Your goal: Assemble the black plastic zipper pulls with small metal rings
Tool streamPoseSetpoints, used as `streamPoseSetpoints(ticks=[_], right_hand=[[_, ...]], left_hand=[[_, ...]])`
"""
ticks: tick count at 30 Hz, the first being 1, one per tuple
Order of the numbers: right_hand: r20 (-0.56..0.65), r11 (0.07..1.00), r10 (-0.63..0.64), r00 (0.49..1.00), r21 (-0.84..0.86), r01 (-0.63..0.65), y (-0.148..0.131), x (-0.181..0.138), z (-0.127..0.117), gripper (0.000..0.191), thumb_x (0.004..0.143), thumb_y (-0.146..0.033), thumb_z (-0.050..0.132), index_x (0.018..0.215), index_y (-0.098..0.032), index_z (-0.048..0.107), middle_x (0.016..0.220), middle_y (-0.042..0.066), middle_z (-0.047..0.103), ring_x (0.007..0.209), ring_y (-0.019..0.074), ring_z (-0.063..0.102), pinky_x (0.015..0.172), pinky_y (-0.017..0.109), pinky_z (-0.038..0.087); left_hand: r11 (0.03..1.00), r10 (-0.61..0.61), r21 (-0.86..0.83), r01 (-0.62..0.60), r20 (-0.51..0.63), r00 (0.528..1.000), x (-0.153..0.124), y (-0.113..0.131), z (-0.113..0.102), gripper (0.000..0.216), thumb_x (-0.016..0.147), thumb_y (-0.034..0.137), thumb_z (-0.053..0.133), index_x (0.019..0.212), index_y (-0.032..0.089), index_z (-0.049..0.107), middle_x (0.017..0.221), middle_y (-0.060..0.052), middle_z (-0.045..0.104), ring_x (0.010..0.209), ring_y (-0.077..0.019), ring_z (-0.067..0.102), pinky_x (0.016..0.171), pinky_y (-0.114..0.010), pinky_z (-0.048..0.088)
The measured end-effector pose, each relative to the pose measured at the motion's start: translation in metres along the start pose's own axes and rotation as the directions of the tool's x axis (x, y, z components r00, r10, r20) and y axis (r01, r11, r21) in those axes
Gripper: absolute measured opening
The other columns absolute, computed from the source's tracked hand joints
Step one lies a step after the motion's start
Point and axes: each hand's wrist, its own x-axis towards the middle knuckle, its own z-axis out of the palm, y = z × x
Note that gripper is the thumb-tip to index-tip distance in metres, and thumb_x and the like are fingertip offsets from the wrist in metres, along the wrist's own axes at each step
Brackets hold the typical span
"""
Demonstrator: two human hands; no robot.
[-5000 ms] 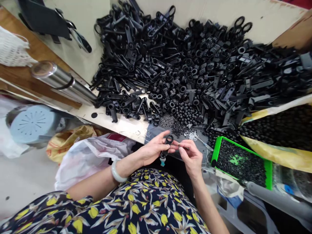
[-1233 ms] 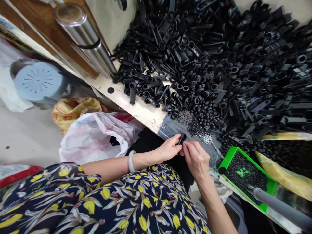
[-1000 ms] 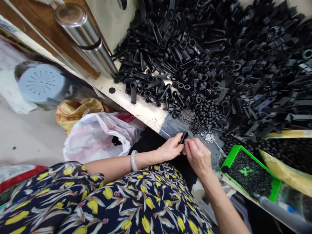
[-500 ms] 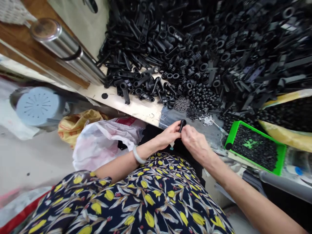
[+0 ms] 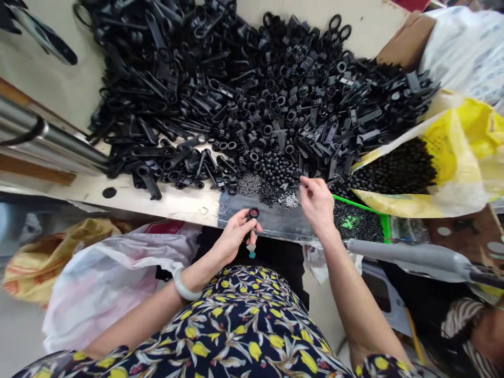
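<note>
My left hand [image 5: 235, 234] is closed around a black plastic lever part [image 5: 252, 215] with a ring at its top and a small teal tip below. It hovers at the table's near edge. My right hand [image 5: 317, 202] has reached forward to the small pile of silver pins [image 5: 290, 199] and black beads [image 5: 275, 170]. Its fingers are pinched together just above the pins. What they hold is too small to make out. A big heap of black plastic parts [image 5: 252, 89] covers the table behind both hands.
A green tray [image 5: 360, 220] of tiny black pieces lies right of my right hand. A yellow bag [image 5: 452, 157] holds more black beads. A steel tube [image 5: 51, 139] lies at the left. Plastic bags [image 5: 106, 278] sit below the table edge. A grey handle [image 5: 413, 254] juts in at the right.
My right hand has left the part and moved forward to the pin pile. The left hand still holds the part. The view has swung to the right.
</note>
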Motion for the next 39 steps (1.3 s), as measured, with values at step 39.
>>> streamPoseSetpoints(ticks=[39], right_hand=[[-0.071,0.934,-0.284,0.956,0.207,0.293,-0.076,-0.1,0.021,0.014,0.103,-0.015,0.059,0.107,-0.022,0.07,0.105,0.007,0.073,0.098,0.0178,0.075,0.084,0.027,0.061]], left_hand=[[0.933,0.046,-0.356,-0.055,-0.034,0.998,0.004,0.014,0.038,0.021,0.087,0.024,0.076,0.105,0.016,0.07,0.112,-0.009,0.074,0.106,-0.0202,0.068,0.101,-0.034,0.049]])
